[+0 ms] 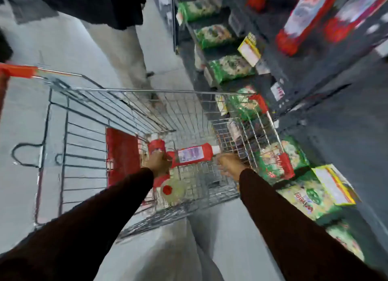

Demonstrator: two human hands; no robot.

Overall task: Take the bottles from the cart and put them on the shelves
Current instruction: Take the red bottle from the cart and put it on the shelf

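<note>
Both grips were down inside the wire cart (189,112). Left hand (157,162) was closed around a red bottle (157,147) standing near the cart's left wall, against a red panel (121,154). Right hand (230,165) sat at the white-capped end of a second red bottle (192,154) lying across the basket floor; whether its fingers had pinched the bottle or hung loose, I cannot tell through the blur. A clear bottle with a red cap (171,190) lay nearer the person, just below the left hand. The cart's right rim stood close beside the shelves (294,81), which held green packages (230,67) along their edges. Bare floor (52,45) spread wide to the left of the cart, where another person's legs (126,56) stood beyond its far rim.
</note>
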